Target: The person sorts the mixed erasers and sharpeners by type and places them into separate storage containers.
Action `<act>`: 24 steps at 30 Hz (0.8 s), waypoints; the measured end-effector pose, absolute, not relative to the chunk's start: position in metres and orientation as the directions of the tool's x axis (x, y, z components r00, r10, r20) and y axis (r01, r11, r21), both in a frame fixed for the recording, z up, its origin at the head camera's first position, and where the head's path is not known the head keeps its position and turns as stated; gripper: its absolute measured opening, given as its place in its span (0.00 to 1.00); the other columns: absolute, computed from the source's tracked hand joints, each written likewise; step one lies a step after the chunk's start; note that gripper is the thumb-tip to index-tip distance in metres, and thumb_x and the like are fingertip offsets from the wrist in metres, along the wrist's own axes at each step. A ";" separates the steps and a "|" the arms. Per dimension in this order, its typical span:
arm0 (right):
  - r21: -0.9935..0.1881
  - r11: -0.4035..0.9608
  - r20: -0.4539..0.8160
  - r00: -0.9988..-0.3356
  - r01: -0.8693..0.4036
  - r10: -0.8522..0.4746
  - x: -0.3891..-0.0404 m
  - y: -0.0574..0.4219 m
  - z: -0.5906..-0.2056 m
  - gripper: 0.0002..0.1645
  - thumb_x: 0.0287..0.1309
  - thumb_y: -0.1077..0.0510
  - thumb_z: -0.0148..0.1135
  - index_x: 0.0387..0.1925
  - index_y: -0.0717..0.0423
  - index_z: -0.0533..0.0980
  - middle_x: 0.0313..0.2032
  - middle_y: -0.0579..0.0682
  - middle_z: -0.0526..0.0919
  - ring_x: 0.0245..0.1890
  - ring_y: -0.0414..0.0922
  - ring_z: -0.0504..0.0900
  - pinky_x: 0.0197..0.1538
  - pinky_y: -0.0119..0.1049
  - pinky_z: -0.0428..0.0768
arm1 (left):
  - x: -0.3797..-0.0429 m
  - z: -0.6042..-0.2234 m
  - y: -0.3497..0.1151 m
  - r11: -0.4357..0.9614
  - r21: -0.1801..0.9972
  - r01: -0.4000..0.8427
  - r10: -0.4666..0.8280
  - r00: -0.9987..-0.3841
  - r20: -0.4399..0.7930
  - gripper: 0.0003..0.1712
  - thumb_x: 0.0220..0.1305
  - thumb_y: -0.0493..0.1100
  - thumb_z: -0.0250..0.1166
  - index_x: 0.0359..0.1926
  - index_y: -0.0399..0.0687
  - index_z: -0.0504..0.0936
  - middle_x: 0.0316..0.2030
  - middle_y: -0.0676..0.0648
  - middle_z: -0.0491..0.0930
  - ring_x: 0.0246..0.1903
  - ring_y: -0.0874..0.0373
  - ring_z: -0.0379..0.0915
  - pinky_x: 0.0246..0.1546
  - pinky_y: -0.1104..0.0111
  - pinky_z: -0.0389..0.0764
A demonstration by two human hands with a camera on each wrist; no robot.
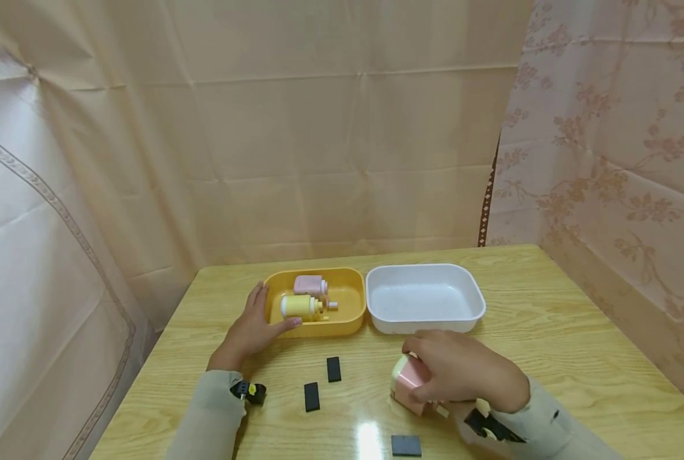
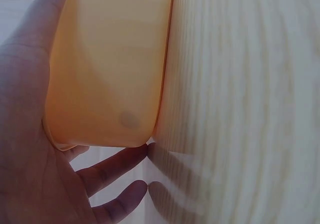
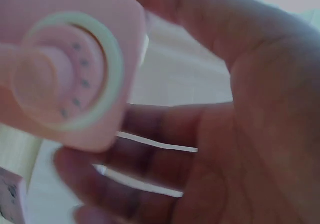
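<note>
In the head view my right hand (image 1: 459,367) grips a pink hand-crank pencil sharpener (image 1: 411,383) with a pale end, low over the table and tilted. The right wrist view shows the sharpener's face (image 3: 112,83), with a ring of small dark marks round the crank hub; thumb and fingers hold its sides. My left hand (image 1: 256,329) holds the left end of a yellow plastic tray (image 1: 342,329), thumb at the front rim, fingers round the end wall. Inside the tray lie a yellow sharpener (image 1: 298,306) and a light pink sharpener (image 1: 307,285), both on their sides.
A white tray (image 1: 425,327) stands right beside the yellow one. On the wooden table (image 1: 549,319) lie two black rectangular pieces (image 1: 333,369) and a dark grey one (image 1: 406,445) near the front. Curtains (image 1: 342,160) hang behind and at both sides.
</note>
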State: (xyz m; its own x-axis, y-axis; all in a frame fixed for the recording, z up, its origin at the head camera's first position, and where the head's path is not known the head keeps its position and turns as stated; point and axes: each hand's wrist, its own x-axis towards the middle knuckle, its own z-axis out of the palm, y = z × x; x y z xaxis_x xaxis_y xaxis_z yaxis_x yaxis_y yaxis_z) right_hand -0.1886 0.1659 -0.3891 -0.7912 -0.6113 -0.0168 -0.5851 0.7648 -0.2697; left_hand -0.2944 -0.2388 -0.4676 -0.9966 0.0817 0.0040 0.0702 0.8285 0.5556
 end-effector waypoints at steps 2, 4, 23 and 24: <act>-0.298 0.765 -0.053 -0.790 -0.571 -0.610 -0.188 0.169 -0.387 0.27 0.41 0.41 0.80 0.42 0.46 0.81 0.31 0.35 0.78 0.28 0.34 0.73 0.32 0.31 0.72 | -0.295 -0.468 -0.239 0.828 0.557 0.068 0.080 -0.997 0.003 0.78 0.48 0.88 0.62 0.84 0.53 0.37 0.84 0.47 0.31 0.77 0.33 0.52 0.69 0.34 0.64; -0.331 0.763 -0.080 -0.789 -0.555 -0.609 -0.188 0.172 -0.386 0.25 0.38 0.42 0.81 0.38 0.44 0.80 0.26 0.35 0.76 0.25 0.34 0.71 0.28 0.31 0.71 | -0.295 -0.468 -0.240 0.827 0.559 0.065 0.077 -0.997 0.002 0.78 0.48 0.87 0.62 0.84 0.53 0.37 0.84 0.48 0.31 0.77 0.33 0.52 0.69 0.34 0.64; -0.277 0.735 0.194 -0.785 -0.619 -0.588 -0.209 0.172 -0.396 0.18 0.41 0.40 0.79 0.38 0.32 0.85 0.29 0.28 0.77 0.29 0.33 0.74 0.32 0.29 0.71 | -0.293 -0.464 -0.237 0.821 0.568 0.061 0.077 -0.997 -0.004 0.77 0.48 0.86 0.63 0.84 0.52 0.38 0.84 0.47 0.30 0.76 0.32 0.54 0.68 0.34 0.66; -0.275 0.733 0.221 -0.783 -0.622 -0.581 -0.210 0.172 -0.397 0.20 0.41 0.39 0.79 0.40 0.32 0.86 0.30 0.27 0.77 0.29 0.33 0.74 0.33 0.28 0.71 | -0.293 -0.464 -0.237 0.822 0.566 0.062 0.077 -0.997 -0.004 0.77 0.48 0.86 0.63 0.84 0.52 0.38 0.84 0.47 0.30 0.76 0.32 0.55 0.68 0.34 0.66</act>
